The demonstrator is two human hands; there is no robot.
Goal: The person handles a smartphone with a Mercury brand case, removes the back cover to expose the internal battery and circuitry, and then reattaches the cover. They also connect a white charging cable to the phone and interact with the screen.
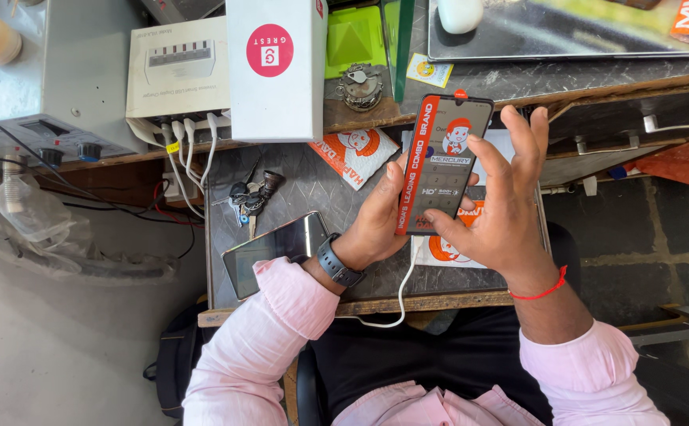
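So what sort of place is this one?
Probably a phone repair or accessories counter: the hands hold a smartphone under a printed screen film, a second phone lies nearby, and a multi-port charger sits behind.

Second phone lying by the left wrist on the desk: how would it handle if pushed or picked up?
The dark phone looks rigid and flat, so it would probably slide, not roll. Its glossy face suggests a slippery grip. It overhangs the desk corner, so a careless push might tip it off.

The left hand (376, 225) hides the phone's (443, 166) lower left edge, and the white box (276, 67) is cut off at the top.
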